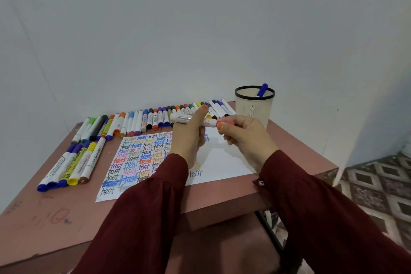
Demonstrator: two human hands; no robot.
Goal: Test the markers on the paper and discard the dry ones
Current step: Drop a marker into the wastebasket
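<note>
A white-bodied marker [183, 118] with a pink cap [226, 123] is held level above the paper [224, 160]. My left hand [189, 135] grips its barrel. My right hand [244, 135] pinches the pink cap end. The paper lies on the table and its left half is filled with the word "test" in many colours. A long row of markers [142, 121] lies along the back of the table, and a smaller group of markers [73, 164] lies at the left.
A beige cup with a black rim [254, 107] stands at the table's back right corner with a blue marker [262, 90] in it. The reddish table [44, 218] meets a white wall behind. Patterned floor tiles [378, 184] lie to the right.
</note>
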